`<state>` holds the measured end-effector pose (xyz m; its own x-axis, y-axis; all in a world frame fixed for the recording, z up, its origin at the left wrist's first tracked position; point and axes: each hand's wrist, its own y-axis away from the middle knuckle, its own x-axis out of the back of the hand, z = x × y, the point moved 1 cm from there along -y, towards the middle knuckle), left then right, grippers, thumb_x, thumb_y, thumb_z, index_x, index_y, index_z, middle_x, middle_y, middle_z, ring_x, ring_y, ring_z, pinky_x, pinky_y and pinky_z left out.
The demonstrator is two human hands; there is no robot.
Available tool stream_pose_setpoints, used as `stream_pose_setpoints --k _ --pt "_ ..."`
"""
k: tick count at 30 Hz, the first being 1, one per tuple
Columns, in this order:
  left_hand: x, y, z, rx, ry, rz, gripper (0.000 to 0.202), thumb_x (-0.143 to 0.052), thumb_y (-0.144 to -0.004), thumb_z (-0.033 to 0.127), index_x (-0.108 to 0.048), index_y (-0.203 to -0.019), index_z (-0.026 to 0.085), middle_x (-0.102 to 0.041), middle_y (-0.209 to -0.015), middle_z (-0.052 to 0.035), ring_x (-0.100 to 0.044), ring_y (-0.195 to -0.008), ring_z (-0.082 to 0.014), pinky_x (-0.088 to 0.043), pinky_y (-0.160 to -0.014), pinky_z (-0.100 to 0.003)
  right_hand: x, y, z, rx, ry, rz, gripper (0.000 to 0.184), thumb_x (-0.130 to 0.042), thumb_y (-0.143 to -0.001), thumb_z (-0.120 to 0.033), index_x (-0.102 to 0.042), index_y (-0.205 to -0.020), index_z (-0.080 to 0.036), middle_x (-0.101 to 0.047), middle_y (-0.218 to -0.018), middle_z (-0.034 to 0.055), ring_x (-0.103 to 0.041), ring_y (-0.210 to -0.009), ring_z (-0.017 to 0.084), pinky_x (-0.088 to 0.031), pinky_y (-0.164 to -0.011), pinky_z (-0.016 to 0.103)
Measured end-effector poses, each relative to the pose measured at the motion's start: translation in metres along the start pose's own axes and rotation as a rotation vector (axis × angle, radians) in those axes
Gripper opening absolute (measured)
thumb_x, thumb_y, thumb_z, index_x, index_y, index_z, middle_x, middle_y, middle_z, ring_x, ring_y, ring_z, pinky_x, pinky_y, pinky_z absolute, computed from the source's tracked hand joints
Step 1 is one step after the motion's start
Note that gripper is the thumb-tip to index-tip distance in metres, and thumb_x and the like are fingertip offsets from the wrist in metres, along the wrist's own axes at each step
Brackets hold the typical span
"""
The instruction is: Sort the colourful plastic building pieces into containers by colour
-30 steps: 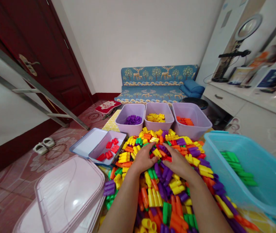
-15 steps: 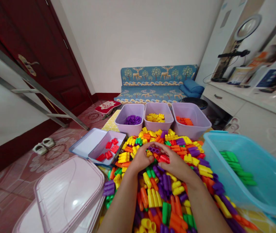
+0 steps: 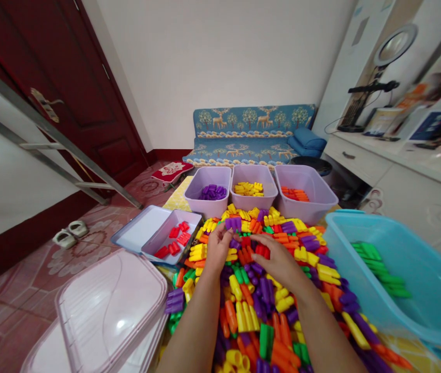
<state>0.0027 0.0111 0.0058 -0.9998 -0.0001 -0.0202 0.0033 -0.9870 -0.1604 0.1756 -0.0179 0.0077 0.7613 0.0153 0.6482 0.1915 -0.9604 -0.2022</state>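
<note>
My left hand is closed on a purple plastic building block made of joined tubes, held above the far middle of a pile of loose blocks. Beside it, my right hand reaches over the pile with thumb and fingers apart. Just inside its fingers lies a red block; whether the fingertips touch it I cannot make out. Around both wrists spread yellow, orange, green and purple blocks of the same tubed kind.
Three lilac bins stand behind the pile, with purple, yellow and orange blocks. A shallow box at left holds red blocks. A turquoise bin at right holds green ones. Lids are stacked front left.
My hands have drawn apart from around the purple block. It has turned and moved up and left in my left hand, while my right hand has stayed near the red block.
</note>
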Motion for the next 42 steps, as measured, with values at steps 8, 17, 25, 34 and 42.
stream_pose_setpoints --k 8,17,25,34,42 --pt "-0.003 0.000 -0.007 -0.156 -0.454 0.063 0.034 -0.050 -0.081 0.022 -0.062 -0.112 0.016 -0.071 -0.087 -0.0061 -0.065 -0.079 -0.0176 -0.050 -0.076 -0.029 -0.008 0.004 -0.015 0.018 0.313 -0.199 0.065 -0.053 -0.070 -0.016 -0.048 -0.135 -0.023 -0.046 -0.142 0.0075 -0.041 -0.130 0.027 -0.029 -0.108 0.046" --pt "-0.007 0.009 0.002 -0.240 -0.960 -0.227 0.041 -0.052 -0.074 0.016 -0.066 -0.112 0.022 -0.071 -0.098 -0.0084 -0.062 -0.095 -0.0258 -0.046 -0.090 -0.040 -0.008 0.005 -0.011 0.015 0.286 -0.161 0.065 -0.052 -0.065 -0.015 -0.053 -0.130 -0.023 -0.058 -0.128 0.0084 -0.051 -0.119 0.027 -0.037 -0.102 0.044" --pt "-0.010 0.004 -0.009 -0.219 -0.425 -0.118 0.034 -0.057 -0.077 0.015 -0.066 -0.110 0.020 -0.069 -0.112 -0.0064 -0.061 -0.107 -0.0219 -0.046 -0.098 -0.037 -0.005 -0.001 -0.015 0.090 -0.123 -0.018 0.062 -0.048 -0.065 -0.006 -0.058 -0.124 -0.024 -0.062 -0.124 0.0049 -0.055 -0.117 0.020 -0.038 -0.104 0.039" --pt "0.039 -0.011 0.017 -0.079 0.780 0.429 0.029 -0.048 -0.089 0.042 -0.057 -0.098 0.016 -0.067 -0.109 -0.0110 -0.067 -0.090 -0.0133 -0.051 -0.087 -0.028 0.004 -0.005 -0.001 -0.115 -0.431 0.298 0.033 -0.054 -0.075 -0.022 -0.062 -0.107 -0.016 -0.071 -0.103 0.0101 -0.066 -0.099 0.021 -0.048 -0.094 0.041" --pt "0.052 -0.009 0.026 0.103 0.457 0.218 0.041 -0.056 -0.080 0.046 -0.060 -0.108 0.016 -0.068 -0.107 -0.0117 -0.066 -0.089 -0.0181 -0.052 -0.078 -0.030 0.006 -0.004 0.001 -0.123 -0.320 0.271 0.027 -0.056 -0.075 -0.026 -0.066 -0.099 -0.017 -0.072 -0.098 0.0093 -0.068 -0.092 0.022 -0.052 -0.088 0.040"
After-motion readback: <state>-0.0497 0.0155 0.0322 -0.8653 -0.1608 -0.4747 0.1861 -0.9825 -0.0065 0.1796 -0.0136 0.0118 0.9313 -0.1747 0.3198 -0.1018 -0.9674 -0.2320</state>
